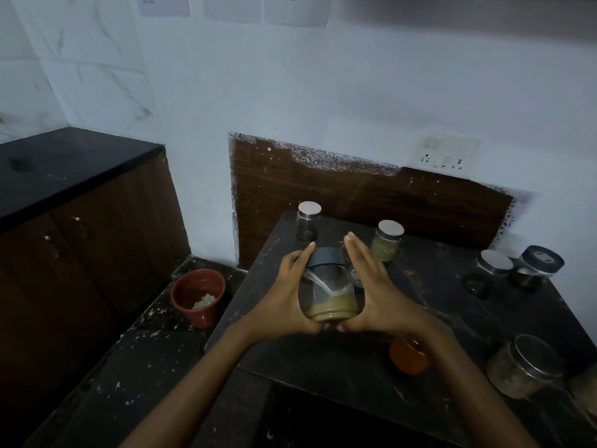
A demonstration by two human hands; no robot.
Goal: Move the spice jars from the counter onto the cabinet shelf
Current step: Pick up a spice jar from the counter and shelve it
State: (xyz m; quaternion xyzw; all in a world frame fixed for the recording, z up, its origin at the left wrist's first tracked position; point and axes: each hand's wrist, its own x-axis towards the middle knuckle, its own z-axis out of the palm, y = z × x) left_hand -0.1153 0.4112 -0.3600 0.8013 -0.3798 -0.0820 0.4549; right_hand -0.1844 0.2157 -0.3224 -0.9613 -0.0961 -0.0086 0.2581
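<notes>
I hold a clear glass jar (329, 286) with a dark lid above the dark counter (323, 367). It contains yellowish-green paste and a white spoon. My left hand (284, 295) wraps its left side, one finger reaching the lid. My right hand (371, 286) presses flat against its right side, fingers straight. Behind stand a dark-filled jar (308, 221) and a green-filled jar (386, 240), both with silver lids. Two more jars (491, 270) (536, 266) stand at the right. A glass jar (523, 367) lies tilted at the lower right.
An orange-lidded container (408, 355) sits under my right wrist. A red pot (198, 295) stands on the lower ledge to the left. A black-topped wooden cabinet (64, 166) fills the left side. A wall socket (442, 153) is behind the counter.
</notes>
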